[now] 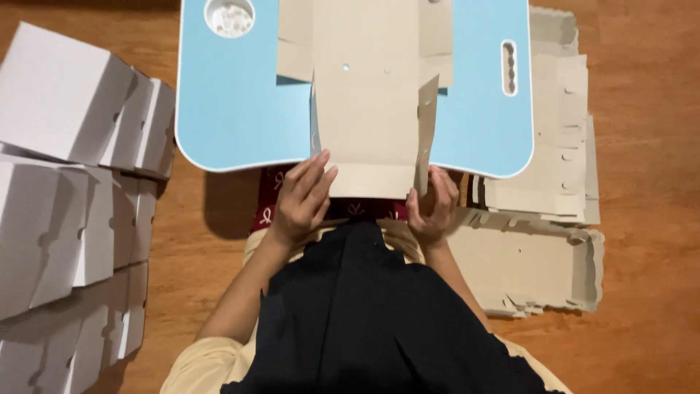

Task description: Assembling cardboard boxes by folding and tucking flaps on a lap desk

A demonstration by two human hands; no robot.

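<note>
— What is the head view showing?

— A person is sitting on a wooden floor [642,146], looking down at a small light blue desk [233,102]. A flat, unfolded brown cardboard box [364,102] is lying across the middle of the desk, with its near edge hanging over the desk's front rim toward the person's lap.

— What are the hands doing?

— The left hand [300,201] is gripping the near left corner of the cardboard box; the fingers are lying on top of the sheet, so its grip is closing on the card. The right hand [432,208] is holding the near right corner, just below a side flap [425,131] that is standing up on edge. Its grip is also closing on the card.

— And around them?

— Folded white boxes [65,182] are standing in rows on the floor at the person's left, well apart from the desk. A stack of flat cardboard sheets [554,168] is lying on the floor at the right, partly under the desk's edge. A round cup hole [229,16] is sitting in the desk's far left corner, and a slot handle [509,67] is showing on its right side.
</note>
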